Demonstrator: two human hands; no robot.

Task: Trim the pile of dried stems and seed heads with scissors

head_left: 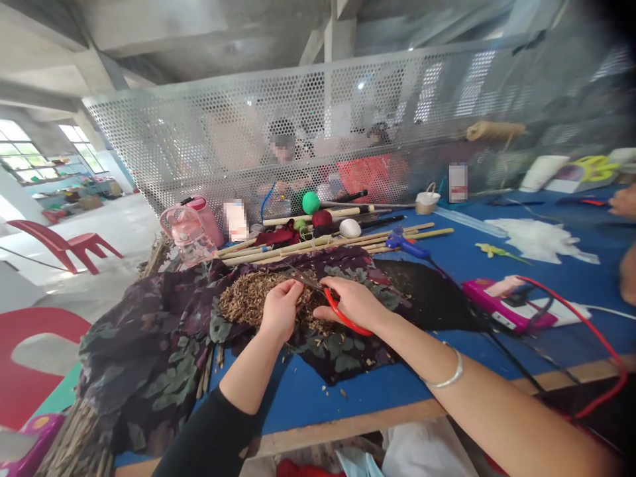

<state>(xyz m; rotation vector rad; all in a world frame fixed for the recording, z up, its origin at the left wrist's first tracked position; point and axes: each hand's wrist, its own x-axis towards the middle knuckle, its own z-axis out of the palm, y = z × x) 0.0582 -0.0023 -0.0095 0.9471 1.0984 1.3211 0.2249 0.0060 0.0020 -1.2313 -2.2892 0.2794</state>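
Observation:
My right hand (355, 305) is closed round the red handles of a pair of scissors (342, 313), whose blades point left toward my other hand. My left hand (281, 306) is pinched at the blade tips; what lies between its fingertips is too small to make out. Under both hands is a heap of brown dried plant bits (243, 296). The heap rests on a dark floral cloth (163, 358), which is spread over the blue table (298, 397). A few loose bits lie on the blue surface near the front edge.
Behind the heap lie several long sticks (318, 246), a blue glue gun (407, 246) and a green ball (311, 202). A pink bottle (191, 232) stands at left. At right are a magenta power strip (511, 308) with cables and another person's hand (623, 202). A perforated metal screen (213, 119) runs behind.

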